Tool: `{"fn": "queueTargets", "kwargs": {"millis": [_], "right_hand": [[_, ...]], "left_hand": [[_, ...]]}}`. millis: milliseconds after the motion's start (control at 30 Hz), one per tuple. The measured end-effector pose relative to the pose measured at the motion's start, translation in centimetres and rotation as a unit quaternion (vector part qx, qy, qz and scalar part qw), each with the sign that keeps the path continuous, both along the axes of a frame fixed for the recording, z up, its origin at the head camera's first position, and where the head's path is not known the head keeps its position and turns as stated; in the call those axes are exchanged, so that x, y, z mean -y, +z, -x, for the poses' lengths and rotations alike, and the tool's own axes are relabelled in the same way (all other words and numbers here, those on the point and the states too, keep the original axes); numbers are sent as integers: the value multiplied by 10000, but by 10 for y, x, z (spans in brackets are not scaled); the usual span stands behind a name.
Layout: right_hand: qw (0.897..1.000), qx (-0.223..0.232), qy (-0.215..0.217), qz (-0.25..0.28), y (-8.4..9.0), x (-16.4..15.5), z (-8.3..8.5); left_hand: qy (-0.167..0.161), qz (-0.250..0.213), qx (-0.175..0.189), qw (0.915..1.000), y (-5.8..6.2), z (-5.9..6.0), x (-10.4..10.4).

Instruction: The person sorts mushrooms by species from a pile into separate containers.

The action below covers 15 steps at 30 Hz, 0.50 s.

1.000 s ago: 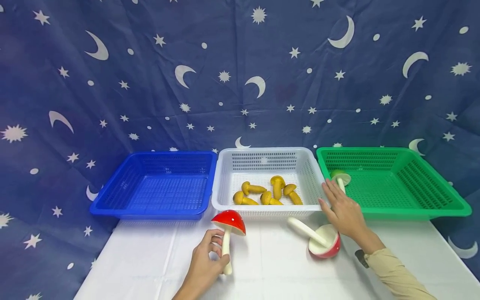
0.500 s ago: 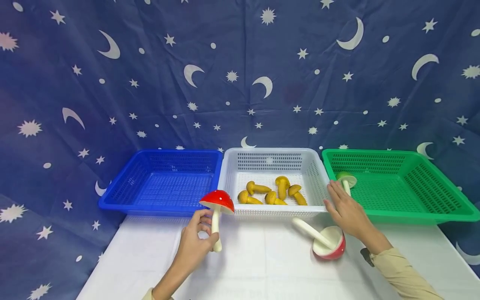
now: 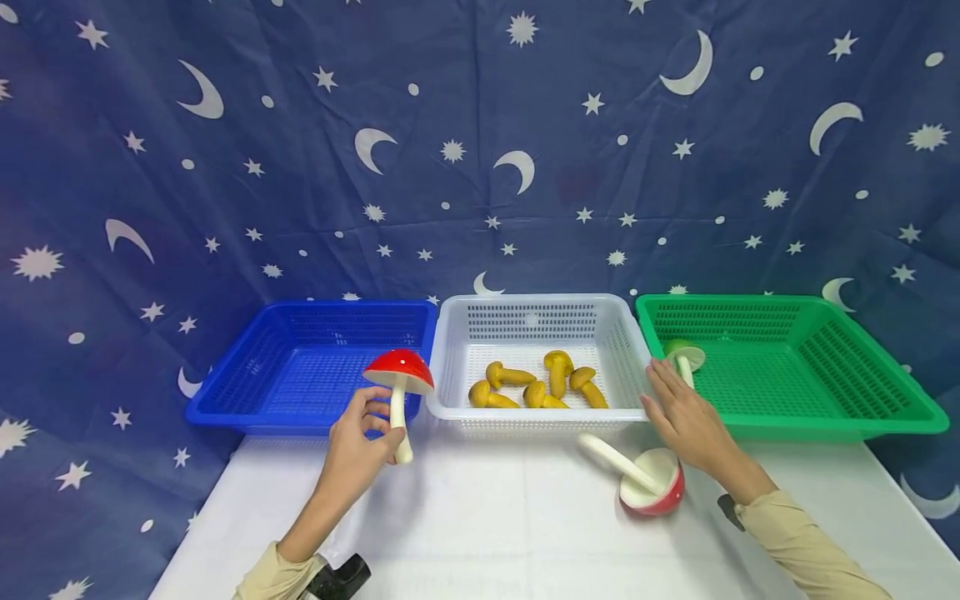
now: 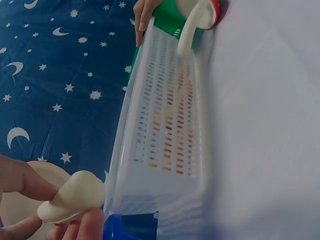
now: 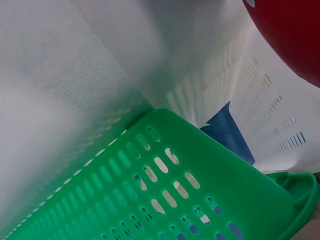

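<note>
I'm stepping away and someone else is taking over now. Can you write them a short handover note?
Left hand holds a red-capped mushroom by its stem, upright, at the blue basket's front right corner.
Right hand rests open, fingers touching the white basket's right side.
Done: five yellow mushrooms in the white basket; a green-capped mushroom in the green basket.
Left: the held mushroom, and a second red mushroom lying on the table.

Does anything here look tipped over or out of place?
Yes: one red mushroom lies toppled on the white table, cap down, stem slanting up. The other red mushroom is upright in the left hand.
</note>
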State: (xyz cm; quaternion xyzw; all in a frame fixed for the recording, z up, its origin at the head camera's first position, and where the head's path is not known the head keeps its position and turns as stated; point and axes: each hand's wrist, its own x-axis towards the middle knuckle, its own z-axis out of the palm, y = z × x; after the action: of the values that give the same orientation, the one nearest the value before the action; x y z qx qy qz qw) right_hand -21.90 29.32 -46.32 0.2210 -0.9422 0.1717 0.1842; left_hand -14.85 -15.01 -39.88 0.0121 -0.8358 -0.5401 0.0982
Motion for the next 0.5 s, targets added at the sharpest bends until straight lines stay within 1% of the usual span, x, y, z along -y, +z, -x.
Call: {"fn": "queueTargets", "kwargs": {"millis": [133,267,500], "right_hand": [[10000,-57,-19,-5,0,1,0],[9999,-123,-31,0,-1,1,0],[9998,-215,-36,30,-3,1,0]], "left_hand": [[71,194,50,9998,2,10,5],[67,267,71,9996,5,19,8],[56,303,-74,9995,11,36,15]]}}
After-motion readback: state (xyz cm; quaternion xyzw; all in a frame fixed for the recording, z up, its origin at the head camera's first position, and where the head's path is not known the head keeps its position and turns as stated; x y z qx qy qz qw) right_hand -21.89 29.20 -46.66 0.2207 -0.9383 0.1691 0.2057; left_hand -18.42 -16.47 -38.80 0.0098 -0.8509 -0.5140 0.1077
